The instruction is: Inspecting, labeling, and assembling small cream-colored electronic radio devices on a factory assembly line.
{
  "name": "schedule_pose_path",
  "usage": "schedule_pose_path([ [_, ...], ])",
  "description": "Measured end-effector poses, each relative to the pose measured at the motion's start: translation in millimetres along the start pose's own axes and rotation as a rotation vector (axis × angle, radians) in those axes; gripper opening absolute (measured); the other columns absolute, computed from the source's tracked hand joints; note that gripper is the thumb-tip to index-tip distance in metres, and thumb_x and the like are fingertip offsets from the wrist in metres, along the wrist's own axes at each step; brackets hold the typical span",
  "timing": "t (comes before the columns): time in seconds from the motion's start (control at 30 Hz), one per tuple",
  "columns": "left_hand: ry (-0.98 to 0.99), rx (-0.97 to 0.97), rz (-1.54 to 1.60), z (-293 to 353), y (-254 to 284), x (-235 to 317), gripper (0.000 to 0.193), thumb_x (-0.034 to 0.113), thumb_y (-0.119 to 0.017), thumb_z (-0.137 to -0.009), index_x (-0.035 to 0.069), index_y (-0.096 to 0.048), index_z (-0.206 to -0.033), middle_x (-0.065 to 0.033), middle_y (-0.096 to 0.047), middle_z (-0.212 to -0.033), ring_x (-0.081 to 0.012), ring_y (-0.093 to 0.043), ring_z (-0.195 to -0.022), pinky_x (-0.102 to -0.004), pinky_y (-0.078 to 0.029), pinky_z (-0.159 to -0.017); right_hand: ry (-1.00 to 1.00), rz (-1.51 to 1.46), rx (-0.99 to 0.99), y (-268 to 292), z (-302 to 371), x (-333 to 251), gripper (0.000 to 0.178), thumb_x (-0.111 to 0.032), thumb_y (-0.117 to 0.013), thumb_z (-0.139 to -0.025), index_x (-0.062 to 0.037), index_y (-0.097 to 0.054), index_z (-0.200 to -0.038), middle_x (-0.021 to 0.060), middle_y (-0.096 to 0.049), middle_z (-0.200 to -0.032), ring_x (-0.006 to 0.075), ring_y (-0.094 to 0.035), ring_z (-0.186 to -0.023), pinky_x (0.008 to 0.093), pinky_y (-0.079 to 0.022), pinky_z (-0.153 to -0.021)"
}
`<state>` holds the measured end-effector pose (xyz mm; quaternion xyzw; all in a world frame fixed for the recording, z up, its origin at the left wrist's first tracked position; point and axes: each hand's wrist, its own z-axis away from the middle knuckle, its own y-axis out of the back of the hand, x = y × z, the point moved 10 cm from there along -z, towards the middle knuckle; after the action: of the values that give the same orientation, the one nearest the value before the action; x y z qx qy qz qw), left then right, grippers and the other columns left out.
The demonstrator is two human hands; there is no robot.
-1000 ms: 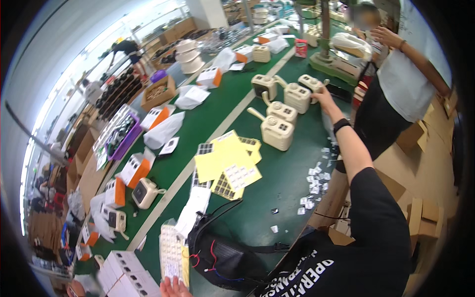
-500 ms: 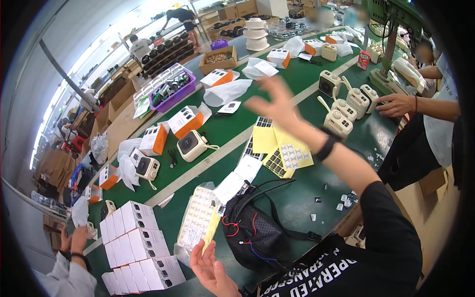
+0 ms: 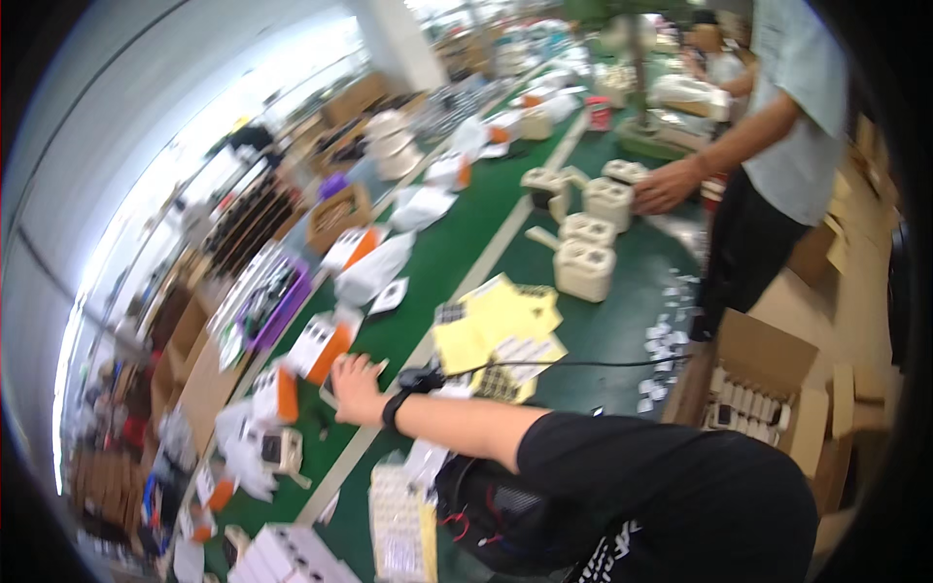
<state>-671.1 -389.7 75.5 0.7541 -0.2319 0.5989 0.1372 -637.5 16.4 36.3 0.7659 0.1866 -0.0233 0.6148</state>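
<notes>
My right hand point(image 3: 356, 391) reaches across the green table and is closed over a cream box-shaped device point(image 3: 329, 393) with a dark front. The hand covers most of it, and motion blurs the rest. A black band point(image 3: 393, 410) circles my right wrist. Just beyond the hand stands a white-and-orange carton point(image 3: 321, 347). Nearer to me, under and beside my forearm, lie a black mesh bag point(image 3: 491, 510) and a bagged sheet of pale stickers point(image 3: 398, 525). My left hand is out of view.
Yellow sheets point(image 3: 486, 330) lie mid-table, with a black cable point(image 3: 583, 363) across them. Several cream devices point(image 3: 585, 270) stand beyond, beside a co-worker's hand point(image 3: 669, 185). White boxes point(image 3: 292, 559) are stacked at the lower left. An open carton point(image 3: 763, 364) sits at the right.
My right hand has come down from above the yellow sheets, out to the left and onto the cream device. My left hand has left the view. The view has shifted and blurred.
</notes>
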Motion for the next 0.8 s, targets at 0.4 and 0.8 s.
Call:
schedule_pose_path([
  [0.4, -0.007, -0.136, 0.055, -8, 7, -2, 0.034, 0.017, -0.049, -0.089, -0.006, -0.049, -0.113, -0.0189, -0.042, -0.121, -0.0316, -0.048, -0.106, -0.0420, -0.039, -0.093, 0.195, -0.782, -0.161, 102, 50, 84, 0.088, -0.036, -0.071, -0.053, -0.0026, -0.036, -0.126, 0.0201, -0.046, -0.111, 0.0341, -0.044, -0.102, 0.0384, -0.037, -0.090],
  [0.8, -0.340, -1.022, 0.184, 63, -132, 97, 0.088, 0.020, -0.082, -0.057, 0.001, -0.032, -0.127, -0.0240, -0.045, -0.119, -0.0321, -0.050, -0.108, -0.0391, -0.042, -0.091, 1.359, -0.222, 0.455, 296, 339, 70, 0.049, -0.021, -0.050, -0.083, -0.0152, -0.039, -0.131, 0.0132, -0.041, -0.131, 0.0278, -0.042, -0.119, 0.0436, -0.037, -0.094],
])
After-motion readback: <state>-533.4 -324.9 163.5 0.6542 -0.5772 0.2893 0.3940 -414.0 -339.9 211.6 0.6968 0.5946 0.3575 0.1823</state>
